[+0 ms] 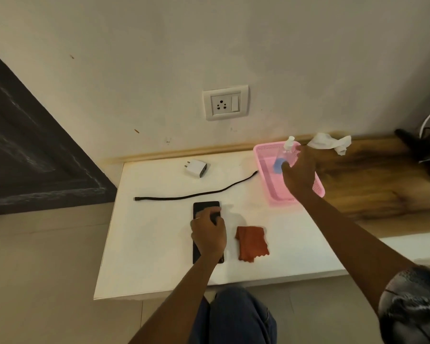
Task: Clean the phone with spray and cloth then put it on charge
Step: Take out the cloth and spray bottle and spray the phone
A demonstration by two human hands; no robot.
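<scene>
The left hand (209, 234) rests on the phone (204, 209) near the table (139, 244) front edge, fingers curled over it. The right hand (299, 172) grips the spray bottle (284, 155) above the pink basket (266, 175) at the far right corner. Lift the bottle clear, aim the nozzle at the screen, and spray lightly; the cloth (252, 243) lies just beside the phone.

from where i watch, the phone (207, 232) is my landmark, lying on the table (144, 244) under the left hand (209, 235). just right of the phone lies the cloth (252, 243). behind the phone runs the cable (196, 194), and behind that sits the charger (196, 168). far right and behind the phone stands the basket (266, 170), with the spray bottle (284, 155) in it, at the right hand (299, 172). the wall socket (226, 102) is on the wall behind the phone.
</scene>
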